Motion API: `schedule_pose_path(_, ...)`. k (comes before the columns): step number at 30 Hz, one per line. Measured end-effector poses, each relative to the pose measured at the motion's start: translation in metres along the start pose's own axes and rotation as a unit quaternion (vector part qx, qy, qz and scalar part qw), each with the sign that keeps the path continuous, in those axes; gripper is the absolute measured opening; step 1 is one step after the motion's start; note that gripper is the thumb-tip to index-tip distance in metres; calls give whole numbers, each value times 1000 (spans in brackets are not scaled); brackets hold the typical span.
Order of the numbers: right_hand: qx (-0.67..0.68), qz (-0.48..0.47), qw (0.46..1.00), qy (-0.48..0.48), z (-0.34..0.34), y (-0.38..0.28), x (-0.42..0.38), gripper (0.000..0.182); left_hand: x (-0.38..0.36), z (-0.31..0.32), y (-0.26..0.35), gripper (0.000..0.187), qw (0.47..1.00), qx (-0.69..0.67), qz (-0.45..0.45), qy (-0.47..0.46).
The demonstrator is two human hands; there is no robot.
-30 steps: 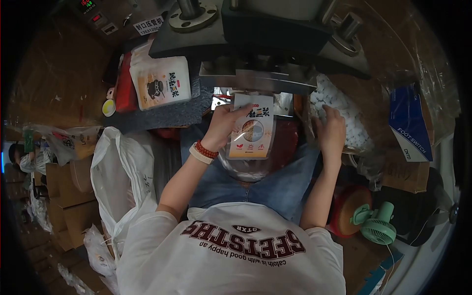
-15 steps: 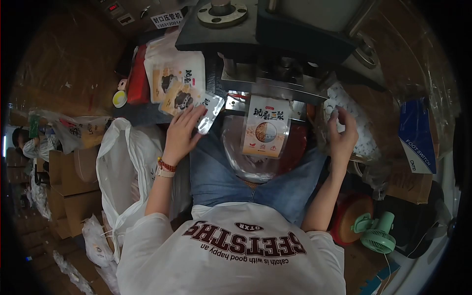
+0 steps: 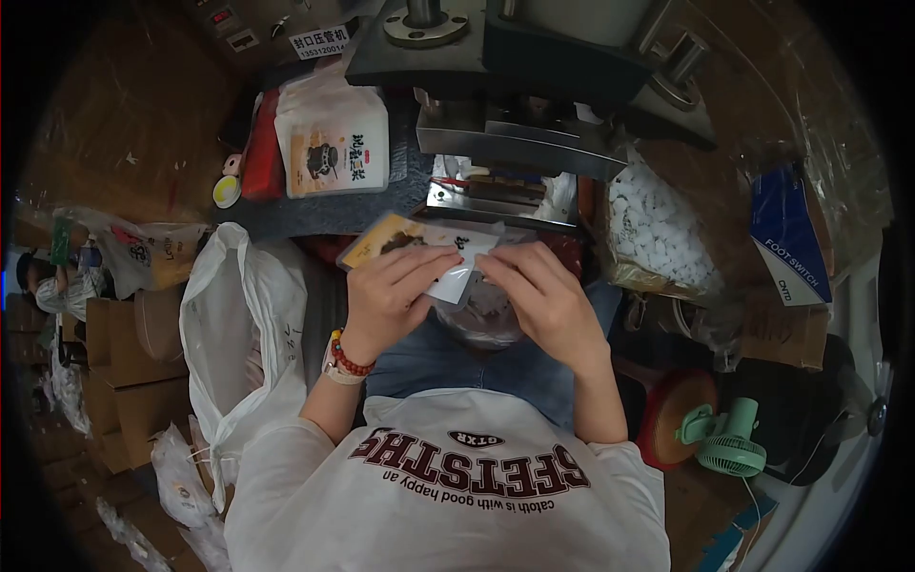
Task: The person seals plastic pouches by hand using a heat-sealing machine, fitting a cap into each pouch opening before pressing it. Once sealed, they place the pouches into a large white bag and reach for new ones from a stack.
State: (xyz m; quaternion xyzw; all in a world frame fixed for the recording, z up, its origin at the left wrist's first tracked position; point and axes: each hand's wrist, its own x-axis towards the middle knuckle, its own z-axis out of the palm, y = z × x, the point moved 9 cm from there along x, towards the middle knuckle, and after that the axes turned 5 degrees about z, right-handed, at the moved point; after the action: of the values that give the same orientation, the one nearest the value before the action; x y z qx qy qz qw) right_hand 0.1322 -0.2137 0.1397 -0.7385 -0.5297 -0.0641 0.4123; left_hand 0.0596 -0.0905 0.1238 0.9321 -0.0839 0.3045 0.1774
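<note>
My left hand (image 3: 396, 296) grips a printed plastic pouch (image 3: 381, 234) with an orange end, tilted in front of the press machine's jaws. My right hand (image 3: 548, 305) meets the pouch's right edge with thumb and fingers pinched together. Whatever small thing may be in that pinch is hidden. Just ahead of both hands is the machine's metal jaw (image 3: 505, 198), above a plastic-lined container (image 3: 481, 319) between my knees. A stack of similar pouches (image 3: 335, 148) lies on the dark bench to the left.
A clear bag of small white plastic pieces (image 3: 658, 224) sits right of the machine. A white sack (image 3: 224, 334) stands open at my left. To the right are a blue foot-switch box (image 3: 789, 238), a red-rimmed round stool (image 3: 677, 419) and a green fan (image 3: 734, 448).
The left hand has brought its pouch from the stack toward the middle. The right hand has left the bag of white pieces and joined it. The pouch hanging at the jaws is no longer seen there.
</note>
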Motion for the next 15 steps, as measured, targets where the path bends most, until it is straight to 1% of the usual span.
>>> schedule_pose_path(2,-100,-46,993,-51,0,-13,-1,37,-1,15,-1,43,994,-108,-14,-7)
schedule_pose_path(3,-101,-42,993,-50,-1,-10,1,37,0,24,-4,31,983,-179,-43,-12)
schedule_pose_path(4,-83,-9,996,-6,-10,-1,5,37,-3,40,-5,31,982,-181,-42,-15)
schedule_pose_path(5,-65,23,997,39,-19,7,7,37,-20,85,-32,24,916,-330,-216,-75)
schedule_pose_path(6,-66,23,997,38,-23,11,5,37,-40,125,-44,21,794,-458,-378,-130)
schedule_pose_path(7,-56,60,994,77,-39,24,0,37,-33,130,-44,21,794,-459,-378,-129)
schedule_pose_path(8,-45,98,987,116,-56,38,-6,37,-25,136,-47,23,756,-508,-401,-95)
schedule_pose_path(9,-62,141,979,136,-71,52,-13,33,-19,142,-51,27,714,-555,-422,-62)
schedule_pose_path(10,-80,185,967,156,-85,66,-20,30,-10,145,-55,26,701,-569,-428,-44)
schedule_pose_path(11,-121,220,949,193,-98,76,-24,23,-3,148,-59,26,700,-569,-428,-46)
schedule_pose_path(12,-121,221,948,192,-100,91,-25,23,2,153,-63,26,675,-594,-437,-32)
schedule_pose_path(13,-219,236,932,168,-95,110,-28,21,6,157,-67,27,648,-617,-447,-18)
schedule_pose_path(14,-314,247,906,142,-88,127,-32,20,6,164,-72,27,626,-632,-455,-29)
schedule_pose_path(15,-312,248,906,140,-81,139,-38,20,6,165,-73,27,626,-631,-458,-29)
